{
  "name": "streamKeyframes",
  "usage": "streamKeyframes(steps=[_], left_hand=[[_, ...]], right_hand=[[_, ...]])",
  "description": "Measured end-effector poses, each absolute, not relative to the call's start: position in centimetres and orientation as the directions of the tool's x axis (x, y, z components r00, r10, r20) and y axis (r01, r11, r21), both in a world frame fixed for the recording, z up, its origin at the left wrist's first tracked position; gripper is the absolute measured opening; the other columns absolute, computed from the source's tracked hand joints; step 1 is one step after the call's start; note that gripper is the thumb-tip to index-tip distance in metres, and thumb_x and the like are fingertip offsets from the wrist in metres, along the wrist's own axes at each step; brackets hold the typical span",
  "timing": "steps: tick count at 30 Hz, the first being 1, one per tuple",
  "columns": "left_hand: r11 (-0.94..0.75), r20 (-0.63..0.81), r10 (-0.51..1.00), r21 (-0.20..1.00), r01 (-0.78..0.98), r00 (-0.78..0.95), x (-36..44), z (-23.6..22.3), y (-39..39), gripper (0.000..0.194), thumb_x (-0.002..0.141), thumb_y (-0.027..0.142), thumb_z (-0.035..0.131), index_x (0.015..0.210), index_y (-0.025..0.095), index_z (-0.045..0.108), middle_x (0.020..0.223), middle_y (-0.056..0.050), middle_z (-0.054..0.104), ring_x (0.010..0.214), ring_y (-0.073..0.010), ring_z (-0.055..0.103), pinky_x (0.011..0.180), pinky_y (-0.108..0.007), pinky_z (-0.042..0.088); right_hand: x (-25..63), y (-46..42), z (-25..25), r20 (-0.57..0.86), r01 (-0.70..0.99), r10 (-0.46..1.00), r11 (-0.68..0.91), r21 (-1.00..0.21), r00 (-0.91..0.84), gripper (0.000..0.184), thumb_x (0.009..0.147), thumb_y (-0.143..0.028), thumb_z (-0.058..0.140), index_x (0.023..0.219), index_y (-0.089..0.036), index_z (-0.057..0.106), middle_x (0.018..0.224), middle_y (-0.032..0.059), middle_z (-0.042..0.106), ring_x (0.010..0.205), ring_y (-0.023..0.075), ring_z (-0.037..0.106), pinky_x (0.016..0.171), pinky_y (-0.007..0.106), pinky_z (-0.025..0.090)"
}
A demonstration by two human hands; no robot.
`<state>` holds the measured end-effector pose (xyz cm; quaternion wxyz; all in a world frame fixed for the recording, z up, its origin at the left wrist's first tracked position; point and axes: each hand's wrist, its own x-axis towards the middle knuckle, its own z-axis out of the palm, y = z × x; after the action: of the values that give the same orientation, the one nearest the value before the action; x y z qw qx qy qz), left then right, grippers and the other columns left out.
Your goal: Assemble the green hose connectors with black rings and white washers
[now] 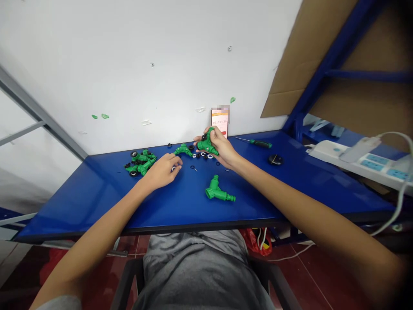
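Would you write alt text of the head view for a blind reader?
At a blue table, the right hand holds a green hose fitting; the left hand is near small black rings and more green fittings.

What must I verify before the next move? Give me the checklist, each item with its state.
1. Right hand grip on the green plastic Y-shaped hose connector: ok, fingers wrapped around it.
2. Left hand fingertips: cannot tell whether they pinch a small part.
3. Small black rings and white washers on the blue table: not ok, scattered loose between the hands.
4. Second green Y-shaped connector: ok, lying free in front of the hands.
5. Green-and-black-handled screwdriver: ok, lying beyond the right hand, untouched.
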<state>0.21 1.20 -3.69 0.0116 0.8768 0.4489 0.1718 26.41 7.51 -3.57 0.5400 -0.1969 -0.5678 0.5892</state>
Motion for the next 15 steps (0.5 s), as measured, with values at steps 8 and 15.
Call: streamKeyframes(steps=[8, 15], left_hand=[[-0.682, 0.348, 0.702, 0.079, 0.727, 0.621, 1.9, -5.0, 0.5, 0.026, 0.110, 0.028, 0.050, 0.120, 0.018, 0.071, 0.119, -0.013, 0.071, 0.108, -0.0309, 0.062, 0.103, -0.049, 0.051], [-0.607, 0.266, 0.772, 0.037, 0.794, 0.577, 2.1, -2.6, 6.1, 0.024, 0.101, 0.021, 0.053, 0.096, 0.019, 0.077, 0.098, -0.012, 0.079, 0.094, -0.0306, 0.067, 0.091, -0.046, 0.053]], right_hand=[[26.0, 9.3, -5.0, 0.486, -0.451, 0.815, 0.323, -0.832, -0.314, 0.051, 0.092, -0.074, 0.076, 0.106, -0.028, 0.059, 0.101, 0.0029, 0.078, 0.101, 0.0226, 0.077, 0.076, 0.034, 0.066], [28.1, 11.2, -4.9, 0.325, -0.353, 0.936, 0.262, -0.898, -0.132, 0.043, 0.102, -0.070, 0.065, 0.102, -0.027, 0.056, 0.085, 0.0013, 0.072, 0.086, 0.0226, 0.076, 0.066, 0.035, 0.065]])
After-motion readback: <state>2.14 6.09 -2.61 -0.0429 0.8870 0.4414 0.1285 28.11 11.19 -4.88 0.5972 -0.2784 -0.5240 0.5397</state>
